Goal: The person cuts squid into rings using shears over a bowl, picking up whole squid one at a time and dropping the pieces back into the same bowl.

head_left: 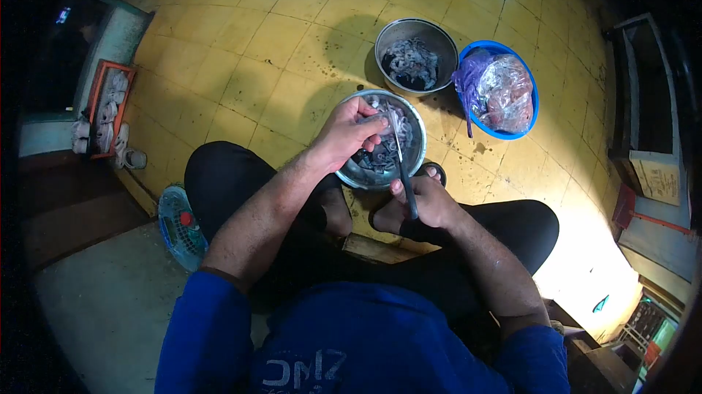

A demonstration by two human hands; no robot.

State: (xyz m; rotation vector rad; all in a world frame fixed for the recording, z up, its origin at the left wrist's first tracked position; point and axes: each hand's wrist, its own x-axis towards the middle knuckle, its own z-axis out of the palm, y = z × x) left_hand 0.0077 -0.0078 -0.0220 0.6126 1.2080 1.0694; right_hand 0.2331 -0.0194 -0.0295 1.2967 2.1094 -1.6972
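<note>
My left hand [344,134] is closed over the metal basin [420,154], pinching a small pale grey piece of what looks like squid [374,122]. In my right hand [433,202] is a knife [406,178] with a dark handle, its thin blade pointing away from me and up against the piece. Cut, greyish squid pieces [380,158] lie in the basin below. My fingers cover part of the piece and of the basin's contents.
Beyond the basin stands a metal pot [383,61] of pale, squid-like pieces in dark liquid. To its right, a blue tub [535,105] holds clear plastic [510,90] and purple bags [474,72]. A round blue fan-like object [172,222] and an orange shoe rack [97,94] are at left.
</note>
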